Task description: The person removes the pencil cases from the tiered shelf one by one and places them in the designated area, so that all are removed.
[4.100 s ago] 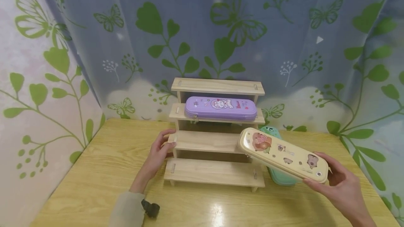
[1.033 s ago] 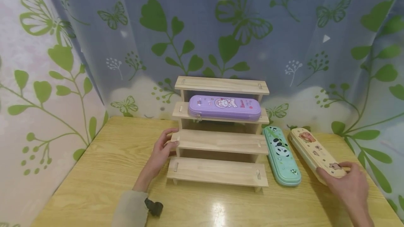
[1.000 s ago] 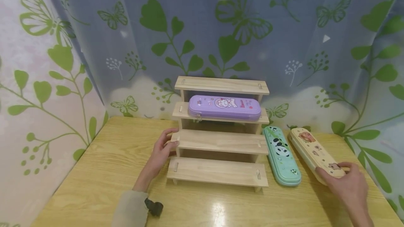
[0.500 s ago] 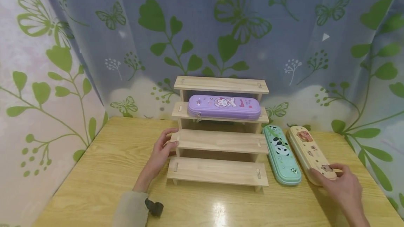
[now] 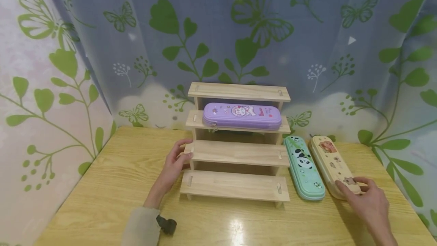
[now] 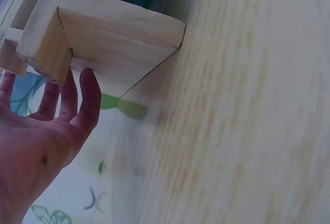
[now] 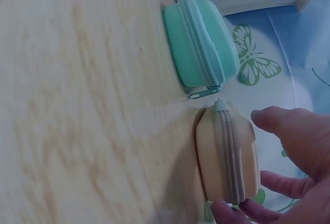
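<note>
At lower right, right grip (image 5: 368, 202) pinched yellow case (image 5: 332, 164) beside green case (image 5: 304, 170); centre-left, left grip (image 5: 173, 166) pinched shelf (image 5: 235, 152).

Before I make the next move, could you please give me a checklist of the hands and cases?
1. Left hand on the wooden stand: ok, at the left end of the second-lowest shelf.
2. Right hand gripping the cream case: ok, at its near end.
3. Firmness of that grip: cannot tell.
4. Gap between the cream case and green case: cannot tell; they lie close.
5. Purple case on the second shelf from the top: ok, lengthwise.
</note>
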`<state>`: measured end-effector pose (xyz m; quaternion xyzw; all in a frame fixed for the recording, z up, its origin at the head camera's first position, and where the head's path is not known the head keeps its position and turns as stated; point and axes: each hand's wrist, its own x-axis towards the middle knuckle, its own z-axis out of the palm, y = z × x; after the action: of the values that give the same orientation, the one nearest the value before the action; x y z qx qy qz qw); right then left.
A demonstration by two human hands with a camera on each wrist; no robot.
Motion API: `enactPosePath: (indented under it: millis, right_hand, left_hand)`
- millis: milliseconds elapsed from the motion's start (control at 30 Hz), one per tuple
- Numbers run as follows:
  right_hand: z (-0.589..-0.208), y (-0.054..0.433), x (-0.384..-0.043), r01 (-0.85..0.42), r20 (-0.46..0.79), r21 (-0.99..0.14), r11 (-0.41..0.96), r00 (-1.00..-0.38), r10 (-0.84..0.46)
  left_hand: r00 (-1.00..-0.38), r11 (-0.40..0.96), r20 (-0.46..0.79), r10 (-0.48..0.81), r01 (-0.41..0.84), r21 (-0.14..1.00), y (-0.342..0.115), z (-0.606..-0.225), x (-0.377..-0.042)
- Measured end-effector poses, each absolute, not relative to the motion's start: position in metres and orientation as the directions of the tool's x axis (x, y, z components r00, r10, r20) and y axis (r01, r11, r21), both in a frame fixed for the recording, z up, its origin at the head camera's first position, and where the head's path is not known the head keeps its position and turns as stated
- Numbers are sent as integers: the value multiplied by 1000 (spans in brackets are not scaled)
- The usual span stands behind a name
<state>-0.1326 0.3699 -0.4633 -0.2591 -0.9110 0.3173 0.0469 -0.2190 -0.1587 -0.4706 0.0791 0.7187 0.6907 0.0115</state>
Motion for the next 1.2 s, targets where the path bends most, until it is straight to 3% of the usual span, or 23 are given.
enactPosePath:
  millis: [100, 333, 600, 900, 1200]
  right_hand:
    - [-461, 369, -131, 439, -69, -631, 640, -853, 517]
    - [-457, 364, -127, 302, 135, -686, 662, -841, 524]
    - [-440, 355, -132, 195, 243, -755, 626, -804, 543]
    - [-422, 333, -139, -150, 423, -753, 641, -856, 297]
    - [-408, 314, -150, -347, 521, -751, 562, -835, 180]
  left_hand:
    - [-988, 37, 90, 128, 96, 995, -159, -471, -219]
    - [-987, 42, 92, 131, 98, 994, -159, -472, -220]
    - [-986, 43, 97, 139, 104, 994, -159, -471, -220]
    - [-986, 37, 97, 132, 102, 994, -159, -472, -221]
    - [-989, 34, 88, 115, 92, 995, -157, -472, -221]
